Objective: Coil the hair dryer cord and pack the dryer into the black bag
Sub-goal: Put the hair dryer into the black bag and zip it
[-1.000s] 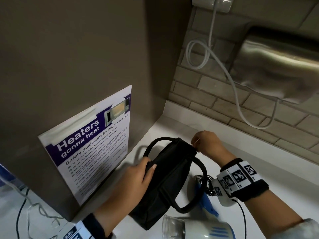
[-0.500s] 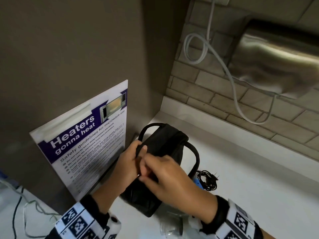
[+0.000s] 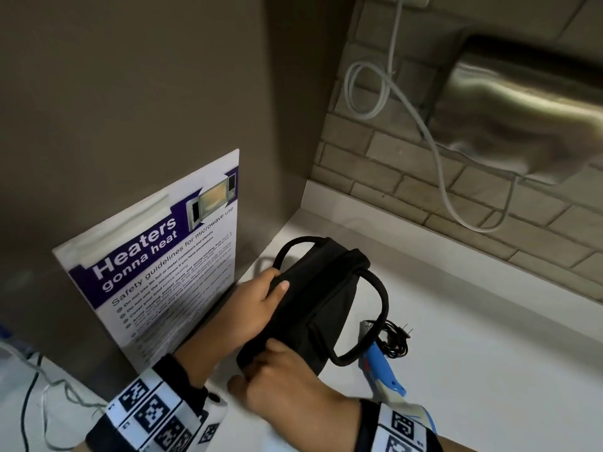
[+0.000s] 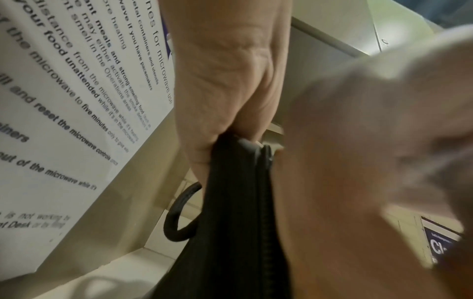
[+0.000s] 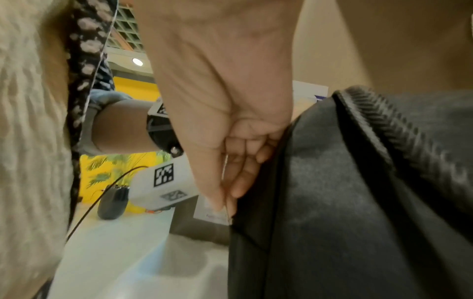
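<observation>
The black bag (image 3: 321, 298) stood on the white counter (image 3: 473, 353), and everything else is placed here from it. The left hand (image 3: 253, 305) gripped the bag's top edge on the side nearest the leaning microwave poster (image 3: 156, 256), fingers curled over the fabric and thumb laid across it, apparently to brace the bag against a pull. The right hand (image 3: 287, 383) was at the bag's near end, its thumb and forefinger pressed together on something small and pale at the end of the zip line; in the right wrist view this looked like the zipper pull, though the piece itself was too thin to make out. The other fingers were folded into the palm. In the left wrist view the zipper (image 4: 266, 202) ran in a closed line away from the camera, so the bag was probably not yet fully open there.

The hair dryer (image 3: 381, 370), blue and white, lay on the counter just beside the bag on the side away from the poster, partly hidden behind the bag's loop handle (image 3: 375, 321). Its black cord (image 3: 393, 340) sat bunched in a small coil next to it, plug prongs pointing away from the bag. Coiling therefore seemed done, and opening the bag was the step in hand; the dryer remained outside it.
</observation>
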`<state>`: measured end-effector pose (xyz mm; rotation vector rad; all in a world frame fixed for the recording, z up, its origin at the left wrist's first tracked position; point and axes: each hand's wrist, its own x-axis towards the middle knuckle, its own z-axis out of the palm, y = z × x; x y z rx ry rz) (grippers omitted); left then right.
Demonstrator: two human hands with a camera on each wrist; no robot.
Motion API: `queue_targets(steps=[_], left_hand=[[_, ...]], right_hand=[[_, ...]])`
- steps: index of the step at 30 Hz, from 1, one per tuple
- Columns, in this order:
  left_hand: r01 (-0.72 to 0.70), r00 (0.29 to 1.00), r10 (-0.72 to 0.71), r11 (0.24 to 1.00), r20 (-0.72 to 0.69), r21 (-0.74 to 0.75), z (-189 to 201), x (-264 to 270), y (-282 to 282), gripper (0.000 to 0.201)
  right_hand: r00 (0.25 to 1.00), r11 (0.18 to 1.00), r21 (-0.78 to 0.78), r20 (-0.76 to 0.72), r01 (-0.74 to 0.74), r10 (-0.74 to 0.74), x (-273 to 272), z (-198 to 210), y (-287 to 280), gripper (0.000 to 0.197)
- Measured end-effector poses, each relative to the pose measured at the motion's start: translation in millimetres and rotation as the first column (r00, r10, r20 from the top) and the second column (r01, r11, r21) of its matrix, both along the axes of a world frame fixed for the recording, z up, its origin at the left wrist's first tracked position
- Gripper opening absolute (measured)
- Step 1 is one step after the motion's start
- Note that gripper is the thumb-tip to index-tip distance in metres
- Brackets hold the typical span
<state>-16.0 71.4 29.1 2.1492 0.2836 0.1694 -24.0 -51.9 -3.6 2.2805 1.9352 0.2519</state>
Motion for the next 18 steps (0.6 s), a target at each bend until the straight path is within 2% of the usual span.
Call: queue_targets(steps=[1, 2, 3, 5, 7, 9, 10, 11, 13, 14, 16, 18], left_hand=[[0.006, 1.0, -0.006, 1.0, 0.004, 0.024, -0.2, 0.8, 1.6, 0.025], [0.018, 1.0, -0.018, 0.998, 0.009, 0.056, -0.7, 1.0, 4.0, 0.024], [0.037, 0.999, -0.038, 0.996, 0.003, 0.08, -1.7, 0.7, 6.5, 0.023], [0.092, 0.996, -0.091, 0.989, -0.017, 0.111, -4.3, -1.4, 11.6, 0.021], [0.129, 0.992, -0.126, 0.98, -0.03, 0.151, -4.5, -2.0, 13.3, 0.019], [0.114, 0.993, -0.111, 0.963, -0.025, 0.242, -2.9, 2.1, 11.1, 0.026], [0.087, 0.996, -0.088, 0.947, -0.01, 0.309, -1.6, 5.5, 7.5, 0.032], [0.065, 0.998, -0.069, 0.929, -0.002, 0.364, 0.3, 9.3, 2.4, 0.037], [0.055, 0.997, -0.069, 0.917, 0.023, 0.395, 3.3, 16.2, -7.8, 0.038], [0.053, 0.996, -0.076, 0.919, 0.046, 0.391, 3.8, 19.1, -10.8, 0.035], [0.01, 0.996, -0.045, 0.926, 0.083, 0.377, 3.6, 22.1, -7.5, 0.03], [-0.069, 0.993, 0.03, 0.929, 0.111, 0.363, 3.1, 22.6, 4.7, 0.031]], right_hand=[[1.0, 1.0, 0.026, 0.011, -0.012, 0.011, 0.7, 5.2, -1.9, 0.005], [1.0, 0.996, 0.086, -0.01, -0.013, 0.014, 2.2, 13.3, -5.9, 0.008], [0.999, 0.988, 0.157, -0.054, -0.001, 0.01, 5.1, 26.1, -12.5, 0.012], [0.987, 0.982, 0.186, -0.159, 0.03, 0.0, 16.0, 53.9, -27.8, 0.02], [0.976, 0.989, 0.105, -0.204, 0.103, -0.08, 32.6, 72.7, -45.9, 0.048], [0.959, 0.977, -0.055, -0.186, 0.206, -0.213, 48.3, 78.8, -58.8, 0.068], [0.949, 0.962, -0.122, -0.173, 0.244, -0.262, 53.7, 77.3, -61.3, 0.068], [0.943, 0.953, -0.159, -0.174, 0.258, -0.284, 57.3, 74.1, -62.5, 0.061], [0.953, 0.966, -0.102, -0.173, 0.235, -0.25, 60.1, 70.5, -62.9, 0.035], [0.959, 0.974, -0.066, -0.172, 0.218, -0.227, 60.7, 71.0, -63.8, 0.03], [0.966, 0.981, -0.024, -0.168, 0.194, -0.195, 61.6, 73.4, -68.8, 0.038], [0.96, 0.974, -0.048, -0.163, 0.221, -0.226, 62.2, 78.8, -77.2, 0.046]])
